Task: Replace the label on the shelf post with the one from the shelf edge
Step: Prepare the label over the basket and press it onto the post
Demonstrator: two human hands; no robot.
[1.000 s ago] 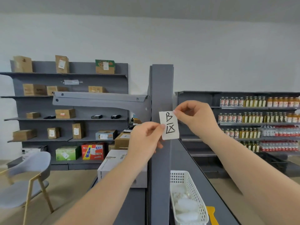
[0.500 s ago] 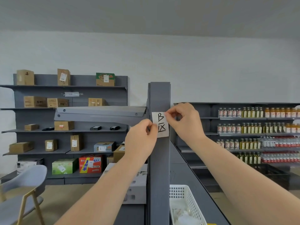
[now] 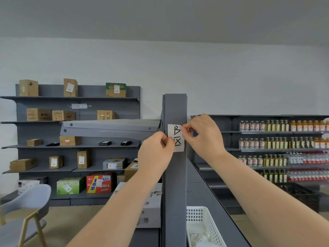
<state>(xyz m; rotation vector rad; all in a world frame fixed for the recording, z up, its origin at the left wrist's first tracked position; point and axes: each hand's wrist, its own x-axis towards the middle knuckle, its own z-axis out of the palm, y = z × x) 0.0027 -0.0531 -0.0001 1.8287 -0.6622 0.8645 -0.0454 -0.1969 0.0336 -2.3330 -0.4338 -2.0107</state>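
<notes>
A white paper label [image 3: 177,138] with a black "B" and a second character lies against the front of the grey shelf post [image 3: 175,184], near its top. My left hand [image 3: 155,154] pinches the label's lower left edge. Pinching its upper right corner is my right hand [image 3: 203,135]. The label sits upright on the post, its lower left part hidden behind my left fingers.
A grey shelf bracket [image 3: 110,129] sticks out leftward from the post. A white plastic basket [image 3: 203,227] sits on the shelf below right. Cardboard boxes fill the far left shelving [image 3: 78,98]; bottles line the right shelving [image 3: 284,148]. A grey chair [image 3: 25,207] stands at lower left.
Both hands carried the label up and left from in front of the post onto its face. The view tilted upward, so the post and shelves sit lower in frame.
</notes>
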